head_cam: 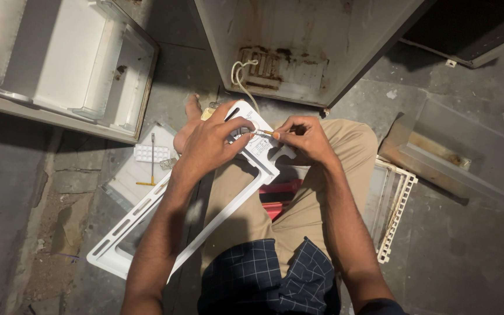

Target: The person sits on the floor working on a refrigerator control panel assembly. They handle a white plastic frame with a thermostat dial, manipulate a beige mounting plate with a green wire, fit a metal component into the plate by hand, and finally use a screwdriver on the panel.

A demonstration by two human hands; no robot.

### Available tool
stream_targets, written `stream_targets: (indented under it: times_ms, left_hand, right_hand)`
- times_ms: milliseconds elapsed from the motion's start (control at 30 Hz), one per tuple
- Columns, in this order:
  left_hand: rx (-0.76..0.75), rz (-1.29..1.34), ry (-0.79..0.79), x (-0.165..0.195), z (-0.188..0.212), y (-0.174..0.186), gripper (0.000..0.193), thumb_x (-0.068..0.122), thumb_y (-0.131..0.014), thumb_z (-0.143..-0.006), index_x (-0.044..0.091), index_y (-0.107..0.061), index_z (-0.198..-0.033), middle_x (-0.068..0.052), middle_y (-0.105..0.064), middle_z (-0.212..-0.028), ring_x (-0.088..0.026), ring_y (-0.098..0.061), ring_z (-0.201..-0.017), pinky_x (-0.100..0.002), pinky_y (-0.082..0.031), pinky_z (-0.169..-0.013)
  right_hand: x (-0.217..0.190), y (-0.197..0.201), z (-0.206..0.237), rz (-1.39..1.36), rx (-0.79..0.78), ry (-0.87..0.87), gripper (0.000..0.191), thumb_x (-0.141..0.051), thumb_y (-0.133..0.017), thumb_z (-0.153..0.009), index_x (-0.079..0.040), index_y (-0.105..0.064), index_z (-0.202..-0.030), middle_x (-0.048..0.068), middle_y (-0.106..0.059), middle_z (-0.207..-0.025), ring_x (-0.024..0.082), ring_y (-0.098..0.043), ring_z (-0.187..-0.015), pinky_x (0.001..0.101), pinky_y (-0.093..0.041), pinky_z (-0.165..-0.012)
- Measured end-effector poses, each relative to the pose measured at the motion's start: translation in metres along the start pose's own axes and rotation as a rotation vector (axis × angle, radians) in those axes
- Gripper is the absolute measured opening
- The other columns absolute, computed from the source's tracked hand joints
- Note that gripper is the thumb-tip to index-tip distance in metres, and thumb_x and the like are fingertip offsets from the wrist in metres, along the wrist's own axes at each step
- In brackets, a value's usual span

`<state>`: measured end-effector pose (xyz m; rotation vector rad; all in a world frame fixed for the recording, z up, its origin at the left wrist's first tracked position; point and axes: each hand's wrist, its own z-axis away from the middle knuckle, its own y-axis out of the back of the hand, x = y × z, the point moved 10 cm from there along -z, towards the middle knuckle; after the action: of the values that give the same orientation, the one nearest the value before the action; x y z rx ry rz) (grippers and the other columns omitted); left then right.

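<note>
- Nearest the camera: the person's lap, a dark checked shirt (263, 274) over tan trousers (316, 198), with both forearms reaching away toward the far side.
- A long white plastic frame (147, 227) lies slanted across the left knee; its near end rests on the floor at the near left, and its far end is raised to working height in front of the person.
- The left hand (208, 146) is closed over the frame's far end, fingers wrapped on top, apparently to steady it against the knee.
- The right hand (304, 137) is closed in a pinch on a small screwdriver (266, 134) with an orange collar; its tip points left into the round fitting under the left fingers.
- A pale cable (240, 79) runs from the frame's far end into the open, rust-stained cabinet (287, 52) beyond, so the part appears tethered there.
- On the floor at the left: a white ice tray (151, 153) and a T-shaped tool (151, 169) lie on a clear panel, within reach.
- Far left stands an open appliance door with shelves (77, 64).
- To the right: a white wire rack (398, 210) just beside the right thigh, and a clear drawer (456, 151) farther out.
</note>
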<state>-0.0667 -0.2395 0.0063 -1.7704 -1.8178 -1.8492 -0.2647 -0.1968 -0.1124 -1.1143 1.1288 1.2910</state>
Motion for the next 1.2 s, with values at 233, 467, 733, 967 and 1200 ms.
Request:
stream_targets:
  times_ms: [233, 467, 733, 967, 1200]
  left_hand:
    - [-0.038, 0.033, 0.031, -0.003, -0.001, -0.003, 0.019, 0.023, -0.079, -0.090, 0.016, -0.075, -0.107, -0.016, -0.059, -0.140, -0.037, -0.070, -0.109, -0.043, -0.056, -0.090]
    - [-0.022, 0.034, 0.013, -0.003, -0.002, -0.002, 0.020, 0.022, -0.078, -0.090, 0.016, -0.075, -0.109, -0.015, -0.059, -0.139, -0.037, -0.069, -0.110, -0.043, -0.057, -0.090]
    - [-0.003, 0.018, 0.002, -0.002, -0.001, -0.002, 0.017, 0.020, -0.076, -0.089, 0.016, -0.075, -0.105, -0.017, -0.060, -0.138, -0.037, -0.069, -0.109, -0.043, -0.057, -0.090]
    - [0.012, 0.013, -0.005, 0.002, -0.001, 0.001, 0.017, 0.019, -0.075, -0.089, 0.016, -0.076, -0.106, -0.016, -0.061, -0.136, -0.037, -0.071, -0.106, -0.044, -0.057, -0.090]
    - [0.025, -0.001, -0.004, 0.005, -0.002, 0.004, 0.017, 0.024, -0.077, -0.089, 0.015, -0.075, -0.104, -0.017, -0.061, -0.136, -0.037, -0.071, -0.103, -0.044, -0.058, -0.087]
  right_hand:
    - [0.001, 0.001, 0.001, -0.005, -0.005, 0.010, 0.010, -0.010, -0.080, -0.090, -0.002, -0.075, -0.089, 0.002, -0.072, -0.072, 0.002, -0.056, -0.056, 0.0202, -0.040, -0.048]
    - [0.001, 0.001, 0.001, 0.000, 0.006, -0.006, 0.010, -0.010, -0.080, -0.090, -0.002, -0.076, -0.089, 0.003, -0.072, -0.072, 0.002, -0.055, -0.054, 0.0204, -0.039, -0.047]
    - [0.003, 0.000, 0.000, -0.011, 0.009, -0.011, 0.010, -0.010, -0.080, -0.089, -0.002, -0.075, -0.089, 0.002, -0.071, -0.071, 0.002, -0.054, -0.053, 0.0207, -0.038, -0.046]
    - [0.003, 0.001, 0.001, 0.002, 0.010, -0.015, 0.009, -0.010, -0.080, -0.089, -0.002, -0.076, -0.089, 0.002, -0.071, -0.070, 0.002, -0.054, -0.053, 0.0206, -0.038, -0.046]
    - [0.003, 0.000, 0.000, -0.008, -0.001, -0.016, 0.009, -0.011, -0.080, -0.089, -0.002, -0.076, -0.088, 0.002, -0.071, -0.070, 0.002, -0.054, -0.054, 0.0204, -0.038, -0.046]
